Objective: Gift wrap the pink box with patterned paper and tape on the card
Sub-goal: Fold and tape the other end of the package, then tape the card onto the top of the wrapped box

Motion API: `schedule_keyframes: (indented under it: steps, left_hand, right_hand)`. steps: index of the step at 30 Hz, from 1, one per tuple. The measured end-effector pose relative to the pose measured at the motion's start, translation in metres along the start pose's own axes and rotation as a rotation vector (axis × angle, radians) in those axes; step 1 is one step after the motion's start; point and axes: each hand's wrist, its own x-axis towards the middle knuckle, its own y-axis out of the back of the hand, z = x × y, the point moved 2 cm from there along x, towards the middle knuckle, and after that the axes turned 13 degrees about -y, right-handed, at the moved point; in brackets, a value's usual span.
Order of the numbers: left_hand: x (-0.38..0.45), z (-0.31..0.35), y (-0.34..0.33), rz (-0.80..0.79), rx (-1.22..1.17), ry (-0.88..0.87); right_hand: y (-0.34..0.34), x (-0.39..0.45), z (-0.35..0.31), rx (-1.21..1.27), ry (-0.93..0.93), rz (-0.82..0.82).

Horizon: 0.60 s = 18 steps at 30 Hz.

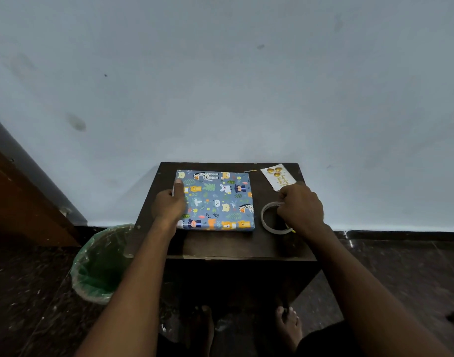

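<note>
wrapped box (216,200) flat on table (236,244). left hand (169,204) grips its left edge, thumb on top. right hand (301,206) fingers curled, pinching tape roll (268,219). card (278,177) beyond.

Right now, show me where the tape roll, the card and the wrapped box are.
tape roll (265,220): head view, left rim.
card (278,177): head view, white middle.
wrapped box (218,199): head view, top face.

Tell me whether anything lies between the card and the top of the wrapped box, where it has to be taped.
Nothing visible does. The card lies on the table, at the far right corner, beside the wrapped box. The right hand grips the tape roll nearer; the left hand holds the box's left edge.
</note>
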Motion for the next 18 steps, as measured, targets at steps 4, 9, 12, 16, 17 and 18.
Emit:
schedule_keyframes:
  steps: [4, 9, 12, 16, 17, 18]
  left_hand:
    - [0.005, -0.001, -0.002, -0.032, 0.28, 0.028]
    - [-0.01, 0.022, -0.004, 0.031, 0.646, -0.083]
    - [-0.018, 0.041, -0.015, 0.097, 0.606, -0.309]
    - [-0.03, 0.067, -0.055, 0.01, 0.367, -0.545]
    - [-0.036, 0.076, -0.067, -0.029, 0.32, -0.575]
    - [-0.041, 0.082, -0.08, -0.065, 0.277, -0.605]
  right_hand:
    - [0.002, 0.0, -0.003, 0.052, 0.022, -0.005]
    - [0.004, 0.002, -0.005, 0.116, 0.043, -0.048]
    - [0.002, 0.005, -0.007, 0.088, 0.038, -0.091]
    - [0.0, 0.008, -0.01, 0.09, 0.014, -0.094]
    - [0.0, 0.009, -0.012, 0.099, 0.012, -0.09]
    - [-0.001, 0.011, -0.013, 0.118, 0.008, -0.089]
